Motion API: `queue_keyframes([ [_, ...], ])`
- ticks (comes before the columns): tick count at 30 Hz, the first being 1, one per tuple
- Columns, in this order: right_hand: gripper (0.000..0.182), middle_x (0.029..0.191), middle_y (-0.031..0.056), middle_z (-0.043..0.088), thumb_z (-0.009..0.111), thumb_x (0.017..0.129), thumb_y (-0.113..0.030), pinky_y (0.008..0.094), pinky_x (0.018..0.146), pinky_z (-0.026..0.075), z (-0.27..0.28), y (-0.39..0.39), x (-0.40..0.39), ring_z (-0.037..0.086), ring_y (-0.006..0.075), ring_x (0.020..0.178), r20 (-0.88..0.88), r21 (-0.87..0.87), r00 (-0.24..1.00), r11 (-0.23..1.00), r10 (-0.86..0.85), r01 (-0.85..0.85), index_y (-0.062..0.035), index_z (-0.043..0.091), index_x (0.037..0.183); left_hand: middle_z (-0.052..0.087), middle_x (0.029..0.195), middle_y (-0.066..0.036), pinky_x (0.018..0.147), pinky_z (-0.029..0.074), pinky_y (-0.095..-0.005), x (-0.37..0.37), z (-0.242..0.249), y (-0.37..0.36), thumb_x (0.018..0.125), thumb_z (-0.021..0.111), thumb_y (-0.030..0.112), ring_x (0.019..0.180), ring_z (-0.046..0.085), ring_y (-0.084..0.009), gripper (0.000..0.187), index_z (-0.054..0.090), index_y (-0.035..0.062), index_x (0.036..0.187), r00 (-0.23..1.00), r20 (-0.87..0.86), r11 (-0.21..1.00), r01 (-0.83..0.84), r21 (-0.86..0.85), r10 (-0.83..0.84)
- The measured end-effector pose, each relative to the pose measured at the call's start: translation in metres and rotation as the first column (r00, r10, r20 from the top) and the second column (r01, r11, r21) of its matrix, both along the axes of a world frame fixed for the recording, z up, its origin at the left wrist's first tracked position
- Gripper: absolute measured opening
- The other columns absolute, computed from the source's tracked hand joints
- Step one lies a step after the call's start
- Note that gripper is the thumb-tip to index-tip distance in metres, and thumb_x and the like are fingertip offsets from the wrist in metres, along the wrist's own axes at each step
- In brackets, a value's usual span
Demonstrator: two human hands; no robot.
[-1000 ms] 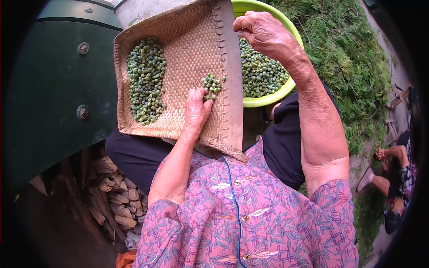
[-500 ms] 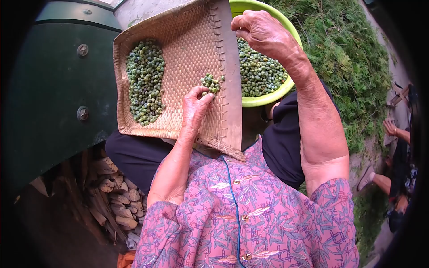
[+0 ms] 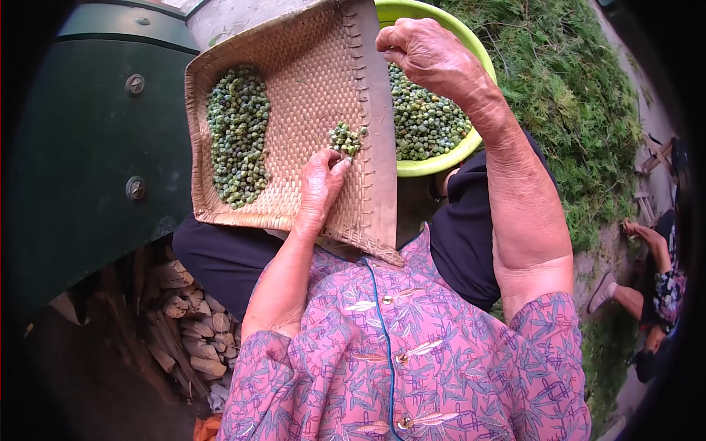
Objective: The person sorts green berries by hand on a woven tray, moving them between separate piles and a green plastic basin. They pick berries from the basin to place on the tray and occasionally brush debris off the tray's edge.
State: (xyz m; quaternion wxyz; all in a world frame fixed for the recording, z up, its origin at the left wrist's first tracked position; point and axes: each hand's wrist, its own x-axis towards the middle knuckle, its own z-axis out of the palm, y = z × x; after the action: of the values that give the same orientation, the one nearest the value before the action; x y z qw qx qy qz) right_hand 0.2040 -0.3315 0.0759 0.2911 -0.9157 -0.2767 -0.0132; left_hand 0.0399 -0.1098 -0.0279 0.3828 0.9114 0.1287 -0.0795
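While the left hand (image 3: pixel 318 184), fingers loosely open, nudges a small seed cluster (image 3: pixel 346 138) on the woven tray (image 3: pixel 309 88) | right hand (image 3: pixel 426 51) pinched shut above the green bowl (image 3: pixel 441 163) | best pushed gently, few seeds at once.

The right hand (image 3: pixel 430 55) and the woven tray's rim (image 3: pixel 375 132) cover part of the green bowl (image 3: pixel 441 165), and its far edge is cut off at the top. Whether the curled right fingers pinch anything cannot be told. A person (image 3: pixel 654 294) at the right edge is mostly lost in the dark border.
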Motion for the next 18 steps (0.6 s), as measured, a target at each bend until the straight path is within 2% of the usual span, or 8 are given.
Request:
queue_keyframes([
  [6,0.017,0.086,0.0136,0.065,0.065,0.082,-0.015,0.04,0.074,0.048,0.005,-0.002,-0.004,0.062,0.0314,0.082,-0.017,-0.012,1.0,1.0,-0.01,0.01,-0.0049,0.065,0.095,0.065,0.083,-0.018,0.075,0.05,-0.0399,0.003,0.01,-0.016,0.08,0.065,0.021,0.081,0.064,-0.0325,0.021,0.067,0.0029,0.092,0.994,-0.064,0.953,0.104,0.284,-0.09],
  [8,0.017,0.086,0.0135,0.064,0.065,0.082,-0.015,0.0401,0.074,0.048,0.008,-0.003,-0.005,0.062,0.0313,0.082,-0.027,-0.034,0.999,0.999,-0.027,0.026,-0.0046,0.065,0.095,0.067,0.081,-0.014,0.071,0.051,-0.0359,0.005,0.007,-0.015,0.082,0.065,0.021,0.076,0.065,-0.0262,0.021,0.067,0.0021,0.091,0.993,-0.067,0.961,0.112,0.254,-0.097],
  [11,0.016,0.086,0.0129,0.063,0.065,0.082,-0.016,0.0402,0.074,0.047,0.004,-0.003,-0.002,0.062,0.0312,0.083,-0.026,-0.01,1.0,1.0,-0.015,0.015,-0.0045,0.065,0.094,0.067,0.086,-0.006,0.067,0.05,-0.0239,0.015,0.031,-0.027,0.088,0.063,0.021,0.076,0.062,-0.0096,0.024,0.066,0.0005,0.099,0.966,-0.257,0.957,-0.073,-0.282,-0.001],
  [12,0.016,0.086,0.0129,0.063,0.065,0.082,-0.016,0.0402,0.074,0.047,0.004,-0.003,-0.002,0.062,0.0312,0.083,-0.026,-0.01,1.0,1.0,-0.014,0.014,-0.0045,0.065,0.094,0.067,0.086,-0.006,0.067,0.05,-0.0239,0.019,0.04,-0.035,0.088,0.063,0.021,0.076,0.062,-0.0096,0.024,0.066,0.0005,0.099,0.967,-0.257,0.957,-0.075,-0.281,0.0],
  [14,0.016,0.086,0.0127,0.063,0.065,0.082,-0.015,0.0402,0.074,0.047,0.006,-0.002,-0.002,0.062,0.031,0.084,-0.012,-0.031,1.0,1.0,-0.007,0.007,-0.0051,0.065,0.094,0.066,0.093,-0.006,0.068,0.05,-0.0234,0.025,0.048,-0.046,0.088,0.063,0.019,0.079,0.062,-0.0096,0.026,0.064,0.0023,0.108,0.98,-0.198,0.632,-0.148,-0.761,-0.008],
  [16,0.016,0.086,0.0128,0.063,0.065,0.082,-0.015,0.0401,0.075,0.048,0.009,-0.002,-0.005,0.062,0.031,0.084,-0.023,-0.041,1.0,0.999,-0.017,0.016,-0.0052,0.065,0.095,0.065,0.104,-0.011,0.075,0.051,-0.0278,0.035,0.039,-0.04,0.088,0.063,0.016,0.087,0.064,-0.0186,0.031,0.06,0.0023,0.115,0.992,-0.125,0.678,-0.075,-0.731,-0.026],
  [17,0.017,0.086,0.0128,0.063,0.065,0.082,-0.015,0.04,0.075,0.048,0.01,-0.002,-0.006,0.062,0.0309,0.084,-0.037,-0.052,0.999,0.998,-0.029,0.027,-0.0053,0.065,0.095,0.062,0.11,-0.015,0.082,0.049,-0.032,0.04,0.032,-0.034,0.086,0.063,0.016,0.095,0.061,-0.025,0.033,0.06,0.0019,0.116,0.985,0.13,0.94,0.146,-0.309,-0.11],
  [18,0.017,0.086,0.0128,0.063,0.065,0.082,-0.015,0.04,0.075,0.048,0.01,-0.002,-0.006,0.062,0.0309,0.084,-0.036,-0.051,0.999,0.998,-0.028,0.026,-0.0053,0.065,0.095,0.06,0.116,-0.018,0.089,0.047,-0.0362,0.042,0.025,-0.029,0.085,0.063,0.015,0.103,0.059,-0.0314,0.036,0.059,0.0014,0.118,0.905,0.303,0.945,0.236,0.226,-0.298],
])
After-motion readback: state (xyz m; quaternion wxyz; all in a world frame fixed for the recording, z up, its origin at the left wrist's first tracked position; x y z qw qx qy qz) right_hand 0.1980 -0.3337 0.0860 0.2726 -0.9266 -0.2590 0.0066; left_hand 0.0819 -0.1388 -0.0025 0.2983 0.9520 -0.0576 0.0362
